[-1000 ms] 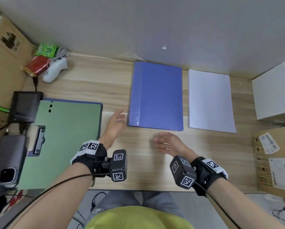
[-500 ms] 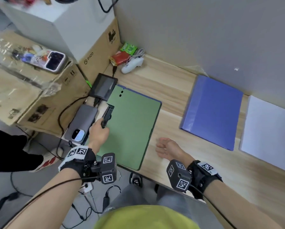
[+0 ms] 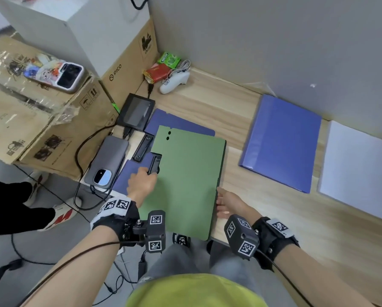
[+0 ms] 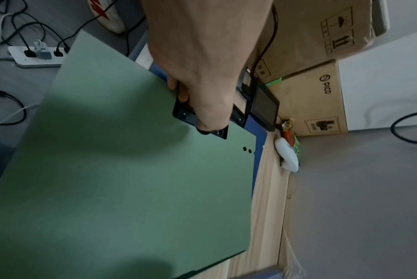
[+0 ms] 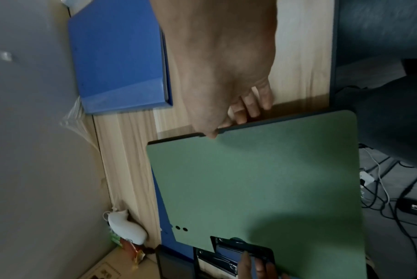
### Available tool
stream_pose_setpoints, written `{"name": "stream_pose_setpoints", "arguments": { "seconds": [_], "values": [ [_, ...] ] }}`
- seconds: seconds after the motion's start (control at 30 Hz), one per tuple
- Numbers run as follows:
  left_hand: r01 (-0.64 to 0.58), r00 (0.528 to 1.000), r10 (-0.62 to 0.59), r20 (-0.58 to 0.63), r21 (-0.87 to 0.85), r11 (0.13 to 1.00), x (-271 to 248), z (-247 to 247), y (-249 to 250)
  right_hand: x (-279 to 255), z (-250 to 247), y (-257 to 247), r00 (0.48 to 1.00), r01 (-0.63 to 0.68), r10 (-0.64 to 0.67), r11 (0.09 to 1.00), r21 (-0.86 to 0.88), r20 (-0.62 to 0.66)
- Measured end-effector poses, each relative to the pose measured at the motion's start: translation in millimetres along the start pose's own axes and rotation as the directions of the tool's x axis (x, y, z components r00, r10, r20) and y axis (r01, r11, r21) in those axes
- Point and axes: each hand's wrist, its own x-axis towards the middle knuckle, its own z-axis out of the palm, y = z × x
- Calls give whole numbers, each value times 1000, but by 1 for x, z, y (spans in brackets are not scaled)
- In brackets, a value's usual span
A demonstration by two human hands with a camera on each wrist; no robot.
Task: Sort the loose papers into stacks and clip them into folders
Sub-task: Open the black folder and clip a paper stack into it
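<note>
While the person is leaning over the near-left corner of the desk [image 3: 207,107], the head view is showing a green folder [image 3: 185,180] being lifted off a second blue folder lying under it. The left hand [image 3: 141,182] is gripping the black clip [image 3: 154,165] on the green folder's left edge, and the right hand [image 3: 227,203] is pinching its right edge near the front corner. Further right a closed blue folder [image 3: 283,142] is lying flat, with a stack of white paper [image 3: 353,169] just beside it on the far-right side. A phone [image 3: 107,161] and a small screen [image 3: 136,113] are sitting close by on the left.

From the left wrist, the fingers are curling round the clip [image 4: 198,115], the thumb side hidden beneath it, and the green sheet [image 4: 131,188] is tilting up over the blue one.

From the right wrist, the fingertips [image 5: 248,105] are folding over the folder's dark edge, the thumb pressing on top; the left hand's fingers are showing at the clip [image 5: 241,247] at the bottom of the picture.

To my eye the step is carrying this folder over toward the paper. Doing it well means keeping both grips level so the board is not twisting, lifting clear of the lower folder's clip, and steering away from the cables and phone on the left.
</note>
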Motion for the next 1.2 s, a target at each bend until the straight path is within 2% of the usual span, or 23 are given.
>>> {"name": "stream_pose_setpoints", "arguments": {
  "seconds": [0.17,0.27,0.37,0.47,0.53,0.63,0.7,0.8,0.87,0.9,0.97,1.2],
  "values": [
    [2,998,1,56,-53,999,-4,16,17,-6,-11,5,991,104,-117,975,199,58],
    [-38,998,39,50,-12,999,-9,27,31,-15,-24,-4,978,172,-196,946,276,64],
    [-104,993,105,61,-27,994,-15,37,57,-34,-39,-21,939,279,-318,928,247,132],
    [-204,973,209,102,-57,977,-32,49,102,-54,-63,-38,899,407,-434,878,252,62],
    [-305,937,314,153,-80,949,-48,59,139,-66,-82,-46,864,487,-503,834,260,-4],
    [-443,846,467,258,-146,884,-82,78,194,-83,-114,-50,805,587,-583,753,296,-113],
    [-519,759,555,340,-197,832,-106,92,226,-93,-134,-52,765,642,-617,705,303,-186],
    [-629,595,639,487,-213,748,-137,117,257,-103,-161,-53,716,697,-644,646,312,-268],
    [-686,522,651,550,-182,704,-153,134,272,-104,-178,-52,708,706,-633,632,318,-313],
    [-705,507,650,566,-162,690,-159,141,278,-103,-186,-52,711,704,-624,634,320,-326],
    [-712,510,636,580,-130,690,-166,153,288,-102,-202,-50,723,691,-603,649,319,-338],
    [-650,520,547,656,-112,752,-168,165,313,-94,-238,-46,765,637,-537,711,296,-355]
  ]
}}
